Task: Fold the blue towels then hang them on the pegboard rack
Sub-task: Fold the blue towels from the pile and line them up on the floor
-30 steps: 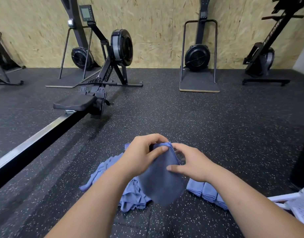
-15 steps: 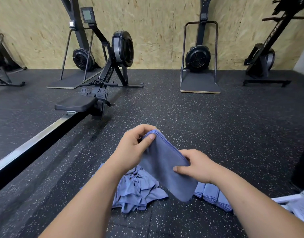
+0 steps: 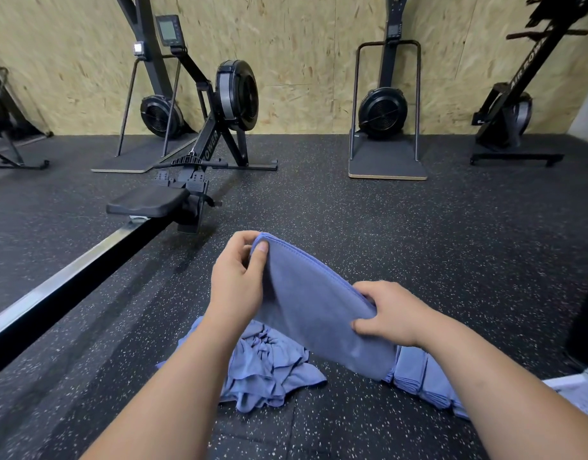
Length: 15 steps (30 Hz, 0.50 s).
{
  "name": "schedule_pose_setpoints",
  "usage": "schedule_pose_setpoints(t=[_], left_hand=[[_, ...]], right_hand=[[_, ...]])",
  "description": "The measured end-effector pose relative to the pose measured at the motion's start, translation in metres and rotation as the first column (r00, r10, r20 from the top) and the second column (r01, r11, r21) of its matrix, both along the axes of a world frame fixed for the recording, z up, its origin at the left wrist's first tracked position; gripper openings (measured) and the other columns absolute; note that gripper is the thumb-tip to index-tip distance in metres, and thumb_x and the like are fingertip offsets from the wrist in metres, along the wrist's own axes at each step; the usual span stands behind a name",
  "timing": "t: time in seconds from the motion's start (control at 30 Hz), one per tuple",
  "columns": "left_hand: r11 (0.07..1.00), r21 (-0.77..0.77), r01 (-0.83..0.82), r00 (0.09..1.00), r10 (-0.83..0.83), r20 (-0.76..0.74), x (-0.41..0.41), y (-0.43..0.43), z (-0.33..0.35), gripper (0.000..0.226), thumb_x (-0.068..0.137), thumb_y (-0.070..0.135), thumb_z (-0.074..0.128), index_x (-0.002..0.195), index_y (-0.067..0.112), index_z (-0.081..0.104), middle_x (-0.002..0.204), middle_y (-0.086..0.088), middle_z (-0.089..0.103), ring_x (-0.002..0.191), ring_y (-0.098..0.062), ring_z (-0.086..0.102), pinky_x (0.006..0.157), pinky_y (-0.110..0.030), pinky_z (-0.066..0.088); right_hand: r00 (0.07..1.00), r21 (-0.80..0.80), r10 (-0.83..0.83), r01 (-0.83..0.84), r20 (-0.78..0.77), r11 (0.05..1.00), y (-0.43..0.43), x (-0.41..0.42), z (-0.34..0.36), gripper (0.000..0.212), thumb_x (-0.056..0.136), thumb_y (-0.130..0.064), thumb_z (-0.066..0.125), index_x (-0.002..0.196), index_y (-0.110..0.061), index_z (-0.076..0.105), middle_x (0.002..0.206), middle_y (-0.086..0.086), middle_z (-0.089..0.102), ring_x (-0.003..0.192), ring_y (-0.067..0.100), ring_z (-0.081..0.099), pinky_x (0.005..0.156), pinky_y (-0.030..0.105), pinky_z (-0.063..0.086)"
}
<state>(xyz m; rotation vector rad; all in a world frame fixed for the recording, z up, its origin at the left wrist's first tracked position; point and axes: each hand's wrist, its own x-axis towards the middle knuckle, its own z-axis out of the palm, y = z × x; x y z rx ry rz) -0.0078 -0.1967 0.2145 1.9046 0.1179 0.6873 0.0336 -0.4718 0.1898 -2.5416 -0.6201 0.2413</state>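
head view. a soft blue microfibre towel [image 3: 312, 310], doubled over, hangs above the floor, stretched on a slant between two bare hands. the left hand [image 3: 236, 280] pinches the raised far corner between thumb and curled fingers. the right hand [image 3: 389, 313] grips the lower stitched edge, thumb on the near face and fingers curled over the top.

below, on the black rubber floor flecked with white [image 3: 402, 234], a crumpled heap of blue towels [image 3: 266, 370] lies beside the left forearm. just to its right is a row of folded blue towels [image 3: 422, 380], partly hidden by the held towel and the right forearm.

a black rowing machine [image 3: 233, 94] stands at left, its long steel rail [image 3: 70, 277] running toward the near left edge. behind it rises a pale chipboard wall [image 3: 302, 61]. against that wall stand a black upright fan machine on a flat board [image 3: 384, 111] and a black tilted fan machine [image 3: 511, 111]. a white object [image 3: 581, 390] is cut by the right edge; what it is cannot be told.
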Motion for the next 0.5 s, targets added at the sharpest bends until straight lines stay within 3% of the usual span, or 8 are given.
schedule_pose_setpoints(t=[0.17, 0.23, 0.3, 0.4, 0.5], left_hand=[[0.99, -0.011, -0.143, 0.99, 0.143, -0.015, 0.002, 0.007, -0.001, 0.006, 0.107, 0.033, 0.058, 0.103, 0.031, 0.063, 0.084, 0.004, 0.072, 0.079, -0.013, 0.065, 0.071, -0.022, 0.045], [0.981, -0.011, -0.192, 0.98, 0.191, -0.053, 0.005, 0.011, -0.003, 0.007, 0.107, 0.033, 0.058, 0.105, 0.028, 0.063, 0.089, 0.006, 0.072, 0.085, -0.014, 0.066, 0.077, -0.028, 0.048], [0.971, -0.031, -0.238, 0.968, 0.234, -0.093, 0.008, 0.014, -0.006, 0.008, 0.107, 0.032, 0.056, 0.108, 0.026, 0.062, 0.095, 0.009, 0.07, 0.09, -0.016, 0.065, 0.082, -0.035, 0.048], [0.95, -0.142, -0.277, 0.951, 0.25, -0.181, 0.01, 0.014, -0.007, 0.011, 0.107, 0.028, 0.053, 0.112, 0.021, 0.06, 0.099, 0.007, 0.067, 0.095, -0.018, 0.063, 0.083, -0.035, 0.045], [0.928, -0.307, -0.212, 0.96, 0.139, -0.243, 0.009, 0.008, -0.003, 0.016, 0.105, 0.017, 0.05, 0.115, 0.022, 0.061, 0.099, 0.004, 0.065, 0.088, -0.013, 0.056, 0.072, -0.031, 0.041]], right_hand=[[0.998, -0.046, 0.013, -0.015, -0.053, 0.999, -0.013, 0.003, 0.004, 0.022, 0.07, -0.04, 0.071, 0.082, -0.023, 0.064, 0.074, -0.003, 0.067, 0.062, 0.009, 0.05, 0.064, 0.036, 0.05], [1.0, -0.027, -0.011, 0.01, -0.028, 1.0, -0.018, 0.005, 0.005, 0.02, 0.072, -0.042, 0.07, 0.081, -0.026, 0.064, 0.074, -0.004, 0.065, 0.063, 0.009, 0.05, 0.064, 0.037, 0.049], [0.998, 0.049, -0.066, 0.065, 0.01, 0.997, -0.021, 0.007, 0.007, 0.018, 0.075, -0.044, 0.07, 0.089, -0.032, 0.067, 0.081, -0.008, 0.068, 0.073, 0.012, 0.06, 0.072, 0.035, 0.051], [0.983, 0.245, -0.167, 0.145, 0.072, 0.959, -0.022, 0.007, 0.013, 0.021, 0.084, -0.031, 0.079, 0.099, -0.042, 0.068, 0.091, -0.021, 0.072, 0.086, 0.004, 0.065, 0.08, 0.026, 0.05], [0.937, 0.391, -0.313, 0.233, 0.153, 0.89, -0.016, 0.002, 0.021, 0.019, 0.087, -0.019, 0.074, 0.095, -0.035, 0.066, 0.083, -0.016, 0.072, 0.079, 0.011, 0.065, 0.073, 0.036, 0.054]])
